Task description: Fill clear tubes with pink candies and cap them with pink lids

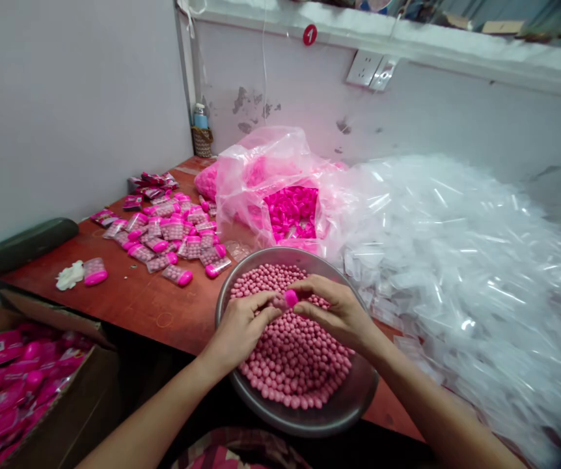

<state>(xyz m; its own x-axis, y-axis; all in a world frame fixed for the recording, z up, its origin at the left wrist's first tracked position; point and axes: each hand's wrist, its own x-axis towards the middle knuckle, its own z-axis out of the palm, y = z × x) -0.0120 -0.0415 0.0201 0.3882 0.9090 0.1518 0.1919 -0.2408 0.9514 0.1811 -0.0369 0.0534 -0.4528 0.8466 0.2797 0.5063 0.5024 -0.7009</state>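
Observation:
A metal bowl (304, 420) full of round pink beads (290, 365) stands at the table's front edge. Above the beads, my left hand (241, 326) pinches a small clear plastic container (279, 301), whose contents are partly hidden by my fingers. Its bright pink cap (291, 298) is at the right end, between the thumb and fingers of my right hand (334, 309). Whether the cap is fully seated I cannot tell. Several capped containers (173, 228) filled with pink beads lie piled on the table to the left of the bowl.
Behind the bowl, a clear plastic bag (241, 176) holds loose pink caps (293, 212). A large heap of clear empty containers (470, 260) covers the right side. At lower left, a cardboard box (73, 407) contains pink packages (17, 371). The red-brown table (183, 312) meets the wall behind.

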